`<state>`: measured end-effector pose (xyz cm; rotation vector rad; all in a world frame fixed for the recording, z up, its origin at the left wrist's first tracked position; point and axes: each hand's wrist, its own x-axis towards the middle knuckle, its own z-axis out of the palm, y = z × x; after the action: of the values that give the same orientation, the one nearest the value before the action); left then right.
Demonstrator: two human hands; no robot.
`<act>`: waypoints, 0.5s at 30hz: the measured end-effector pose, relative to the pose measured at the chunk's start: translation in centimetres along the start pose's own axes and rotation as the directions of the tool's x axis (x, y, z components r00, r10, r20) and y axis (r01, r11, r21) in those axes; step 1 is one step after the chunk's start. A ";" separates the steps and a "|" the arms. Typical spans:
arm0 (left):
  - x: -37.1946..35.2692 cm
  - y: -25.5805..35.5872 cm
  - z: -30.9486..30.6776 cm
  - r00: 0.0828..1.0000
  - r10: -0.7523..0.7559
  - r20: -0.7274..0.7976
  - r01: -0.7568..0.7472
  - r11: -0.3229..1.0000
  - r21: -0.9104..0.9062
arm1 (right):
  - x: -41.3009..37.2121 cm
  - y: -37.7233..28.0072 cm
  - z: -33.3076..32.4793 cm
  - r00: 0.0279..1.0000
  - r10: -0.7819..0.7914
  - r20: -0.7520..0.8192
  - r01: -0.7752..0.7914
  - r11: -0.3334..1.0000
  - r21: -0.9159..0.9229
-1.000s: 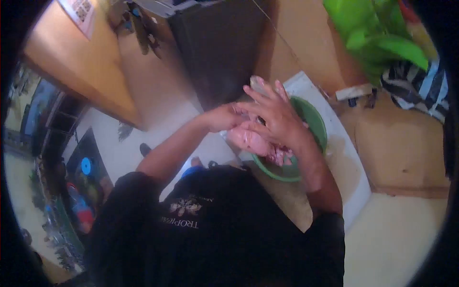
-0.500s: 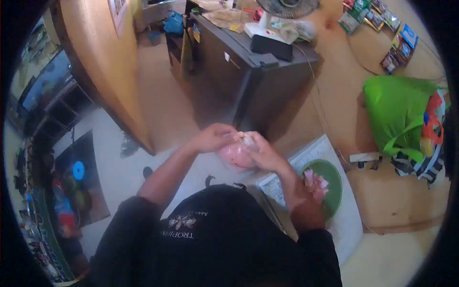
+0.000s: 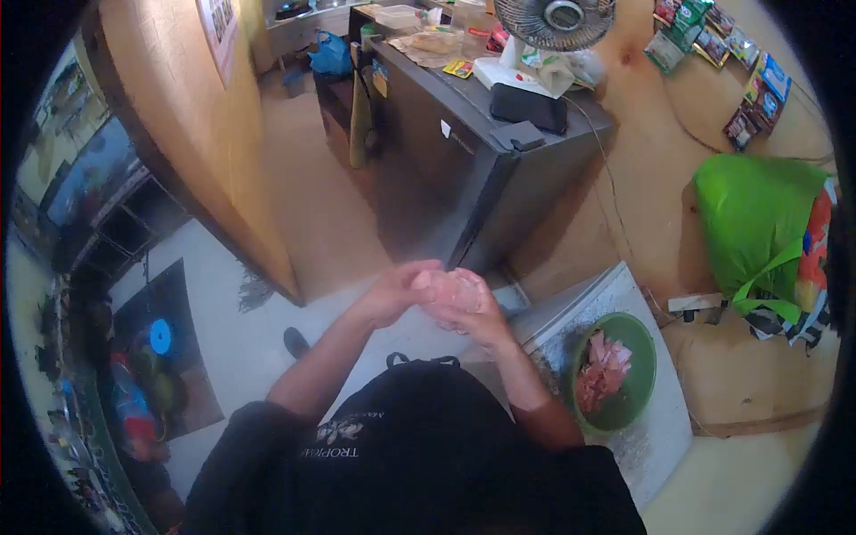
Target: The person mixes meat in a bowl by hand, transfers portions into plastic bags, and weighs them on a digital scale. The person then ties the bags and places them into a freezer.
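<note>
Both of my hands are closed around a small clear plastic bag of pink raw meat (image 3: 453,291), held up in front of my chest. My left hand (image 3: 392,292) grips it from the left side. My right hand (image 3: 481,321) cups it from the right and below. A green bowl (image 3: 644,357) with several pieces of raw meat (image 3: 602,370) sits lower right on a white speckled surface (image 3: 655,441), apart from my hands.
A dark cabinet (image 3: 464,169) stands straight ahead with a fan (image 3: 553,22) and small items on top. A green bag (image 3: 758,214) and a cardboard box (image 3: 740,379) lie to the right. An orange wall (image 3: 192,134) is on the left, above white floor.
My hands have lifted the bag of meat from over the green bowl and carried it left and up, away from the bowl. The view has tilted upward.
</note>
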<state>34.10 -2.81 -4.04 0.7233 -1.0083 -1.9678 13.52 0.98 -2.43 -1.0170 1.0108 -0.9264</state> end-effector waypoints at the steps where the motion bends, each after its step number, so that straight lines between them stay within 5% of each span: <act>1: 0.7 -0.5 1.0 1.000 0.004 0.021 -0.006 0.997 0.077 | -0.5 0.1 -1.1 0.999 -0.015 -0.030 0.016 0.999 0.029; 8: 5.8 -2.4 9.8 0.948 -0.042 0.316 -0.090 0.916 0.391 | -9.1 -1.2 -7.6 0.918 -0.148 -0.367 0.202 0.973 0.112; 10: 7.4 -3.6 12.3 0.895 -0.174 0.410 0.182 0.983 0.019 | -11.8 -1.3 -10.0 0.889 -0.112 -0.443 0.212 0.960 0.183; 15: 10.6 -6.1 11.1 0.824 -0.235 0.515 0.308 0.950 -0.060 | -12.4 0.4 -10.4 0.830 -0.029 -0.558 0.248 0.914 0.320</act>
<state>17.78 -5.15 -4.79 0.2785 -1.0909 -2.5335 0.32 10.38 -2.13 -0.5003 1.1648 -1.5285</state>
